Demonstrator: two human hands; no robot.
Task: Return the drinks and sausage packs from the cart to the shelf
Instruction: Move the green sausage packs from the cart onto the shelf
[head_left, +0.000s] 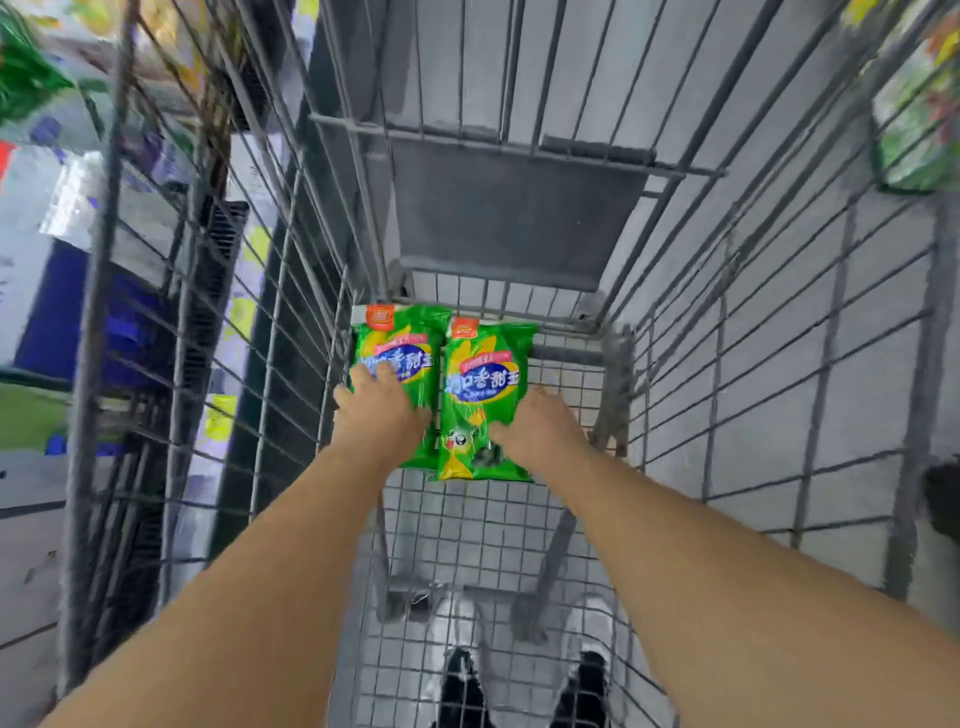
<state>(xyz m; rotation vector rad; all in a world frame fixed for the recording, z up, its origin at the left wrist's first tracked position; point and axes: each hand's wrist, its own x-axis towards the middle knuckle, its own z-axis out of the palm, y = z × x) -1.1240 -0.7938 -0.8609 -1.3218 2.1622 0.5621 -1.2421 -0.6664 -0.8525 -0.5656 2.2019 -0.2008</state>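
Observation:
Two green sausage packs lie side by side on the wire floor of the cart (467, 530), at its far end. My left hand (379, 415) lies over the lower half of the left sausage pack (402, 343), fingers and thumb spanning its width. My right hand (540, 431) holds the lower right edge of the right sausage pack (483, 384), with the thumb on top of it. Both packs still lie flat on the cart floor. No drinks are in view.
The cart's wire side walls (779, 364) rise on both sides, and the folded child seat flap (519, 218) stands beyond the packs. Blurred store shelves (62, 260) with goods run along the left. More green packs (919, 119) show at the upper right. My shoes (519, 675) show below the cart.

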